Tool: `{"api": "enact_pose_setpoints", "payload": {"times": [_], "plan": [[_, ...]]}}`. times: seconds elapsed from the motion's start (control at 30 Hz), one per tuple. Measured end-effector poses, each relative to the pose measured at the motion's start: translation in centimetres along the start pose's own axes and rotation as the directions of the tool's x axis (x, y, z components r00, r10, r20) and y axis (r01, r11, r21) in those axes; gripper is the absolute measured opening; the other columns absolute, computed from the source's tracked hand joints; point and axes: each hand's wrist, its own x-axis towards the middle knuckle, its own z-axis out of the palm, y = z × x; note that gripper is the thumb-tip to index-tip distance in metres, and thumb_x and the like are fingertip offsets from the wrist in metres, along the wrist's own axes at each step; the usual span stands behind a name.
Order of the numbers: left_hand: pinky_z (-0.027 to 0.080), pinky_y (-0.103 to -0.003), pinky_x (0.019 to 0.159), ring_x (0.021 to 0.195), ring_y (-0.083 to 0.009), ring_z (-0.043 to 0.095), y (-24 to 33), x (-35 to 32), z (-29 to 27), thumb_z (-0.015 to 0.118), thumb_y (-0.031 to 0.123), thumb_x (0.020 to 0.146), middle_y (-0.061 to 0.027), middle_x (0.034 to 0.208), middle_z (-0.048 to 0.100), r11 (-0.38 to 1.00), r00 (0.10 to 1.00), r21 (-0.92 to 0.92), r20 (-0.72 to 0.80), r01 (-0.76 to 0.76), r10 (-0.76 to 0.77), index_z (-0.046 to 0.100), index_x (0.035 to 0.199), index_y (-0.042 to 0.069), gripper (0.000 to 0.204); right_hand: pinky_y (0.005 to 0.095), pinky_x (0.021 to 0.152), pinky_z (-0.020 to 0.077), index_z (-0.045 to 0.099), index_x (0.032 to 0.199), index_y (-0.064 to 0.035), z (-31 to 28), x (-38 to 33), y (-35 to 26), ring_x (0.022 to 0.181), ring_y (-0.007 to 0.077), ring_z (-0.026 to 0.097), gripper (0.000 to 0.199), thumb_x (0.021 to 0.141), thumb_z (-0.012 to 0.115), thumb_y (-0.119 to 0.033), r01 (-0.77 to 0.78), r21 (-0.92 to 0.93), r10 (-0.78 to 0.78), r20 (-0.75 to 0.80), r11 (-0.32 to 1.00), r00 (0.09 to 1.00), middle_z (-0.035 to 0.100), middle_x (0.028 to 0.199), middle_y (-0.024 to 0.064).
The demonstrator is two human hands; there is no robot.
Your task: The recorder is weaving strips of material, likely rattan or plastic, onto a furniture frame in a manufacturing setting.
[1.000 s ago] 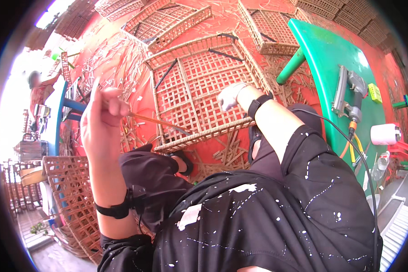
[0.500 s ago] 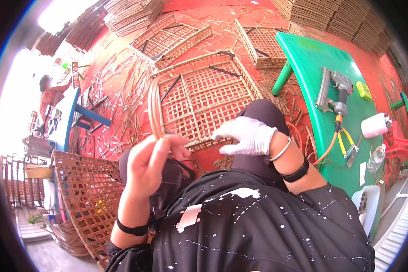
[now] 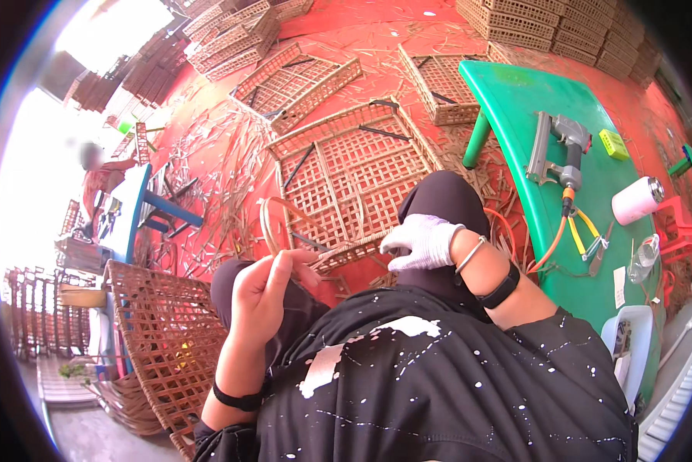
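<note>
While pinching a looped cane strip (image 3: 267, 227) in the left hand (image 3: 261, 296) by the near-left corner of the woven tray (image 3: 334, 127), holding the gloved right hand (image 3: 427, 241) half-curled, seemingly empty, by the near edge, probably handling something light, springy, best gripped near its end.

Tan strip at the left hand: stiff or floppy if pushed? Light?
The tan strip is probably bendy but springy: it curves in a smooth loop beyond the left hand rather than hanging limp. Likely light too, given how thin it looks.
</note>
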Motion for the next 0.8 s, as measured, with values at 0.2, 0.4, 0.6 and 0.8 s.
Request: {"api": "enact_pose_setpoints", "payload": {"times": [0.2,0.4,0.6,0.8], "plan": [[0.048,-0.025,0.067,0.071,-0.0101,0.060,1.7,-0.8,2.5,0.041,0.016,0.099,-0.0033,0.074,0.064,0.984,0.976,0.055,0.129,0.171,-0.177,0.064,0.097,-0.004,0.031,0.0379,0.084,0.0460,0.060,0.109,-0.0082,0.1,0.4,1.0,0.094,0.0295,0.061,0.041,0.083,0.057,-0.040,0.131,0.136,-0.119,-0.089,0.982,0.989,0.064,0.101,0.0128],[0.048,-0.030,0.063,0.064,-0.0178,0.061,1.3,-0.6,2.8,0.048,0.018,0.095,-0.0063,0.069,0.064,0.981,0.899,0.187,0.437,-0.055,-0.033,0.065,0.094,-0.002,0.026,0.0371,0.083,0.0468,0.060,0.110,-0.0073,0.3,1.0,0.7,0.094,0.0293,0.061,0.042,0.082,0.058,-0.040,0.165,0.147,-0.155,-0.075,0.975,0.985,0.064,0.100,0.0137],[0.049,-0.030,0.065,0.066,-0.0175,0.062,0.0,0.0,0.0,0.049,0.020,0.095,-0.0065,0.070,0.064,0.998,0.868,0.042,0.496,-0.048,0.021,0.066,0.097,-0.001,0.027,0.0368,0.081,0.0476,0.061,0.108,-0.0068,-0.2,1.0,-1.0,0.092,0.0294,0.062,0.041,0.082,0.058,-0.039,0.016,0.110,-0.009,-0.068,0.994,0.998,0.065,0.099,0.0137],[0.049,-0.033,0.063,0.065,-0.0240,0.063,-2.2,-1.3,-1.3,0.052,0.021,0.094,-0.0094,0.070,0.063,0.985,0.837,-0.116,0.520,-0.126,0.168,0.066,0.095,0.000,0.026,0.0387,0.078,0.0489,0.048,0.124,-0.0119,-0.7,-0.1,-5.9,0.088,0.0304,0.063,0.052,0.080,0.059,-0.037,-0.129,0.053,0.125,0.064,0.990,0.990,0.063,0.098,0.0142]]}}
